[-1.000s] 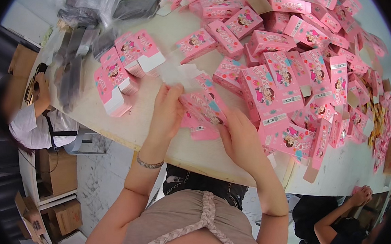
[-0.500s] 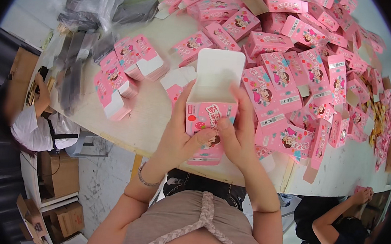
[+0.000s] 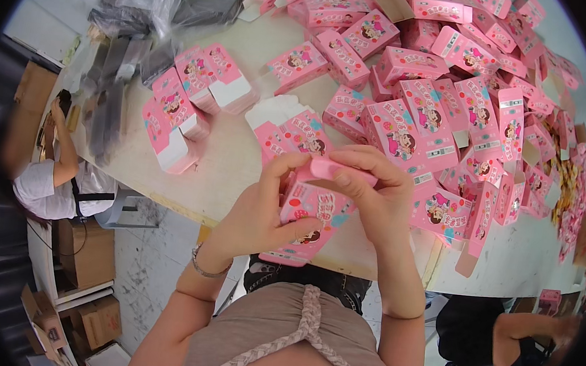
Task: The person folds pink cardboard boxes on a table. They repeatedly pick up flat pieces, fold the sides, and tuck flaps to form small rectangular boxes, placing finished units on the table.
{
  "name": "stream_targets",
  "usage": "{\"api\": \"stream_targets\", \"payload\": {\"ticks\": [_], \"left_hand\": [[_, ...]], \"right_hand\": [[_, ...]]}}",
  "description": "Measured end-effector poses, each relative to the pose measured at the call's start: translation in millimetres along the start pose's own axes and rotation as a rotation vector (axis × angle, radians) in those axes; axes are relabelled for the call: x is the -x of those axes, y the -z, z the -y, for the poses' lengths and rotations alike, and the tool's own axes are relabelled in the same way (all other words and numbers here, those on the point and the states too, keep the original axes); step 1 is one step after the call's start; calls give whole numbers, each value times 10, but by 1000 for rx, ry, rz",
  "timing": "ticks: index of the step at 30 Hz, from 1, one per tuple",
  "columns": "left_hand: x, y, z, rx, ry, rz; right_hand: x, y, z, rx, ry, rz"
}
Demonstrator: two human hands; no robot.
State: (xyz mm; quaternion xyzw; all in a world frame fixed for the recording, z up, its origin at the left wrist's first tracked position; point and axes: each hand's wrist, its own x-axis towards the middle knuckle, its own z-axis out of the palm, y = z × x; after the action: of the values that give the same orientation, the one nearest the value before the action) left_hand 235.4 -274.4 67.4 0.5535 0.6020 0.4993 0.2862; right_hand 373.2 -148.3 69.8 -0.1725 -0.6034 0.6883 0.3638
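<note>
A pink printed carton (image 3: 323, 209) with a cartoon figure is held between my hands over the table's front edge, tilted with its top away from me. My left hand (image 3: 263, 208) wraps its left side, thumb across the front panel. My right hand (image 3: 375, 186) grips the top flap (image 3: 342, 174), which is folded over the opening, thumb on the flap's edge. Just beyond my hands lie flat, unfolded pink cartons (image 3: 280, 123) with white flaps. Further left, bundles of flat cartons (image 3: 197, 82) rest on the table.
A large heap of formed pink cartons (image 3: 415, 113) covers the table's right half. Small wrapped pieces (image 3: 575, 184) lie at the far right. Dark packets and clear plastic (image 3: 148, 10) sit back left. One person (image 3: 66, 179) is at left, another (image 3: 521, 345) at lower right.
The carton's upright white-sided top flap has been folded down over the opening. My right hand moved up onto it, and the carton tilted. The person at lower right moved an arm.
</note>
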Motion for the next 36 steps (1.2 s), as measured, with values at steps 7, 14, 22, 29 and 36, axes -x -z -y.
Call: {"api": "stream_targets", "payload": {"ticks": [7, 14, 22, 29, 36], "left_hand": [[100, 38, 140, 63, 35, -93], [-68, 325, 363, 437, 5, -488], [-20, 117, 1007, 23, 455, -452], [-70, 34, 1071, 254, 415, -626], [-383, 46, 640, 863, 312, -506]], "right_hand": [[159, -1, 80, 439, 141, 189], [-264, 456, 341, -32, 64, -123], [-363, -139, -449, 1391, -35, 10], [-37, -84, -673, 1144, 43, 46], [110, 39, -234, 591, 9, 294]]}}
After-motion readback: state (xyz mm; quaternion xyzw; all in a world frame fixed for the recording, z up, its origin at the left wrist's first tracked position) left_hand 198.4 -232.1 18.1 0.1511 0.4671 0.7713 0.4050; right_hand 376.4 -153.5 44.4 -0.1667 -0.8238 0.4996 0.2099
